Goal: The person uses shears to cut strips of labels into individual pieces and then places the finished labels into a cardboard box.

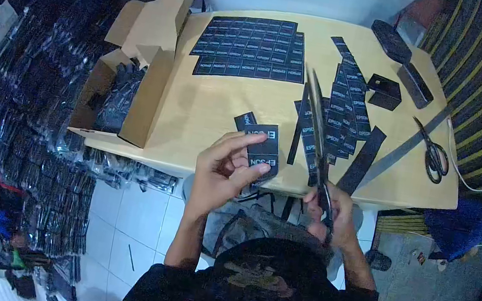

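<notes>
My left hand (pixel 226 167) holds a small black piece with EPSON labels (pixel 265 148) between thumb and fingers, over the table's front edge. Another small labelled piece (pixel 246 119) lies just behind it. My right hand (pixel 333 215) is closed round the handles of large scissors (pixel 320 126), whose long blades point away from me over the table. Beside and beneath the blades are several black EPSON strips (pixel 346 104), fanned out and overlapping. A narrow black strip (pixel 298 125) lies left of the blades.
Labelled sheets (pixel 250 42) lie at the back of the wooden table (pixel 197 104). An open cardboard box (pixel 150 96) with dark packets stands left. On the right are smaller scissors (pixel 436 160), a black block (pixel 384 93), a dark case (pixel 415 86) and a long grey strip (pixel 396 155).
</notes>
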The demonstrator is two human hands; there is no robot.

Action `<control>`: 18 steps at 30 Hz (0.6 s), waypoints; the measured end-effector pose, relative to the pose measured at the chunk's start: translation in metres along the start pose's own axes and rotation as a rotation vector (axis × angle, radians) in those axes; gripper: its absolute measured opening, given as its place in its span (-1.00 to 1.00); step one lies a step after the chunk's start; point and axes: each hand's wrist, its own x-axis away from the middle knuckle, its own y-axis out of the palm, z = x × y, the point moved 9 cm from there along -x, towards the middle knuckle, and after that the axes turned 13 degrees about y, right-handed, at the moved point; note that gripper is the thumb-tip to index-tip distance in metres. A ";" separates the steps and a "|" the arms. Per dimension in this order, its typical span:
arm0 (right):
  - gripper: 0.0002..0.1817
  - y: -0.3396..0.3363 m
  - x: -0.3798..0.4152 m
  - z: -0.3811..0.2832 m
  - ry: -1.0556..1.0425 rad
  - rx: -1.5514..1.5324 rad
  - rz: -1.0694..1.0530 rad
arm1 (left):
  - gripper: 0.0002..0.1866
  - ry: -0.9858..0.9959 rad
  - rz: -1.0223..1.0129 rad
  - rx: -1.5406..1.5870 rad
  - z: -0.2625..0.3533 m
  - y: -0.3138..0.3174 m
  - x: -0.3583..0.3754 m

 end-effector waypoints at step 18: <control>-0.47 -0.016 0.034 -0.012 0.236 0.577 -0.555 | -0.38 -0.240 -0.555 -0.057 0.005 0.023 -0.001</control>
